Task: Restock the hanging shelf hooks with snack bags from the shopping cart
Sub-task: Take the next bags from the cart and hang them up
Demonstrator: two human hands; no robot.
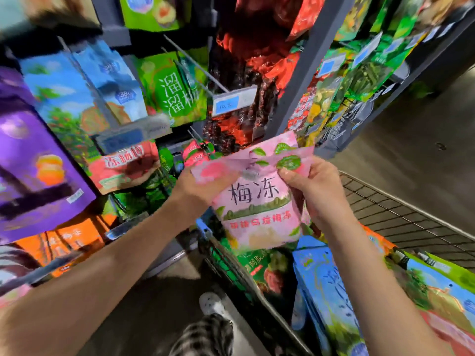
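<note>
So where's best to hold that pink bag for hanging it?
Near its top, one hand from each side, as the left hand and right hand hold the pink bag now. It is flat and pinchable there, the fuller part hangs below, and the middle is likely left free for a shelf hook.

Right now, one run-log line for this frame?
state: holding | left hand: grips pink bag top | right hand: pinches pink bag top | pink bag: above cart, not yet hung
</note>
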